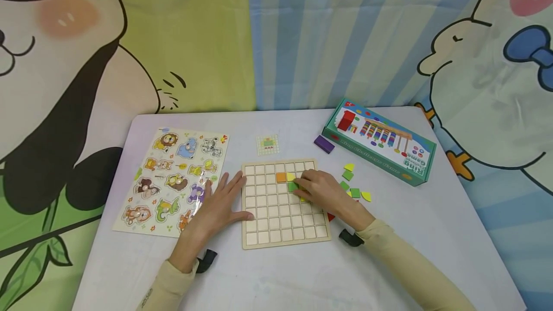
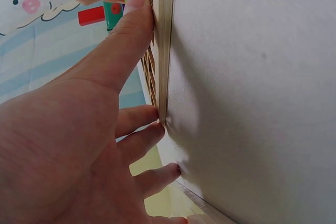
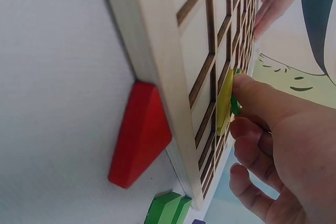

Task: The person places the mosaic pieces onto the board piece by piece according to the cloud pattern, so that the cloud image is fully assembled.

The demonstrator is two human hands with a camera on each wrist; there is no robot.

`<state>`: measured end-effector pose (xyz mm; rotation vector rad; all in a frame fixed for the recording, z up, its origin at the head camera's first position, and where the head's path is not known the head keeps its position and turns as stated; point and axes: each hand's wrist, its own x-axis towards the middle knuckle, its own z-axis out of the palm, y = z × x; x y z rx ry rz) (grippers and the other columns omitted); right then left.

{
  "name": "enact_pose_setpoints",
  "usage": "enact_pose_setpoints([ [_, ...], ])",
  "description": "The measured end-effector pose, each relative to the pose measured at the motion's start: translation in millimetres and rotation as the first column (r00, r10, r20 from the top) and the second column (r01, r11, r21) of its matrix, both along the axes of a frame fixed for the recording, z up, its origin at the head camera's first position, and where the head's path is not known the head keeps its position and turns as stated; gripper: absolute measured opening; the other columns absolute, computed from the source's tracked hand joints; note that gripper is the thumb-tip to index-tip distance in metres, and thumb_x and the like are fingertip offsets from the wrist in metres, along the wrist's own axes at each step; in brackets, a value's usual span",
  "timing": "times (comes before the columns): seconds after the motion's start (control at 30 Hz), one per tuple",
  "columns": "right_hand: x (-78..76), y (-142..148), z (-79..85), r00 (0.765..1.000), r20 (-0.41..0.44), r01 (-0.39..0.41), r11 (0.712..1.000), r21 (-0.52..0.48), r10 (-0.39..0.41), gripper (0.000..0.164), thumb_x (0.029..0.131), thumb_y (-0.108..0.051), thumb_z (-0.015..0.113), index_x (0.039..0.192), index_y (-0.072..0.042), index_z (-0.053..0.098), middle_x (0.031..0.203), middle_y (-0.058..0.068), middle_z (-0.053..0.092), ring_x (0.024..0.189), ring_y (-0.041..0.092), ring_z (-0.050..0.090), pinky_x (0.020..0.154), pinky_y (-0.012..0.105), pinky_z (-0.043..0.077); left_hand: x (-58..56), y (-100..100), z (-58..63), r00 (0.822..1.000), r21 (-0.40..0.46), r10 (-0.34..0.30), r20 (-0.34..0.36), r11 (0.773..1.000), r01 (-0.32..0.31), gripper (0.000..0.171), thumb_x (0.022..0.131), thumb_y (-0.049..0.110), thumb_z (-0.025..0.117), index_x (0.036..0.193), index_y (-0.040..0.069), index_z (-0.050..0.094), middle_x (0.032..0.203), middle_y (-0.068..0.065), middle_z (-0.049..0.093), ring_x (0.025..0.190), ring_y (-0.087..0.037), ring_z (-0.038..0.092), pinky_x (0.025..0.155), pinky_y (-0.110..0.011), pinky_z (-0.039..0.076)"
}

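Observation:
A wooden grid board lies mid-table. My left hand has its fingers spread along the board's left side, fingertips and thumb at the edge. Over the board's upper right, my right hand pinches a green square tile between thumb and fingers. An orange tile and a yellow tile sit in cells just above it. In the right wrist view, another yellow piece lies on the grid close by the thumb; from the head it is mostly hidden under the right hand.
Loose green tiles and yellow pieces lie right of the board, with a red piece against its edge. Behind are a small pattern card, a purple block and a game box. An animal sheet lies left.

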<state>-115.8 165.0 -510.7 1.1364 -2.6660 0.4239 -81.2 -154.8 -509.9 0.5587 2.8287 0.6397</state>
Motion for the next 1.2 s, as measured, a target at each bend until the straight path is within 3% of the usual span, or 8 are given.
enact_pose_setpoints([
  [0.43,1.1,4.4,6.1,0.999,0.042,0.020,1.000,-0.019,-0.019,0.026,0.089,-0.025,0.080,0.108,-0.008,0.079,0.093,0.001,0.071,0.080,0.012,0.063,0.071,0.028,0.056,0.3,0.9,2.8,1.000,0.001,0.002,0.017,1.000,-0.002,0.111,0.074,0.059,0.082,0.160,0.013,0.031,0.169,-0.007,0.023,0.156,-0.044,0.015,0.118,-0.076,0.001],
  [0.57,-0.2,14.8,13.3,0.995,0.078,0.063,0.997,-0.033,-0.060,0.024,0.090,-0.021,0.079,0.110,-0.008,0.079,0.095,0.002,0.072,0.082,0.012,0.063,0.072,0.029,0.057,0.7,0.5,3.4,1.000,0.005,0.001,0.020,1.000,-0.001,0.110,0.074,0.058,0.082,0.160,0.013,0.031,0.169,-0.007,0.023,0.155,-0.045,0.015,0.118,-0.076,0.000],
  [0.83,-2.5,47.2,16.3,0.985,0.046,0.168,0.985,-0.049,-0.165,0.024,0.088,-0.020,0.081,0.106,-0.005,0.079,0.090,0.004,0.071,0.075,0.013,0.064,0.064,0.030,0.056,0.9,0.1,3.1,1.000,0.009,0.004,0.025,1.000,-0.004,0.109,0.074,0.057,0.082,0.160,0.013,0.031,0.169,-0.007,0.023,0.155,-0.044,0.015,0.118,-0.076,0.001],
  [1.2,6.7,90.6,12.4,0.940,0.083,0.334,0.943,-0.015,-0.331,0.029,0.087,-0.024,0.081,0.109,-0.006,0.079,0.091,0.004,0.071,0.076,0.013,0.064,0.065,0.031,0.057,1.6,-2.0,1.2,1.000,0.013,0.005,0.030,1.000,-0.005,0.110,0.074,0.059,0.081,0.161,0.014,0.030,0.170,-0.007,0.022,0.156,-0.044,0.015,0.118,-0.075,-0.001],
])
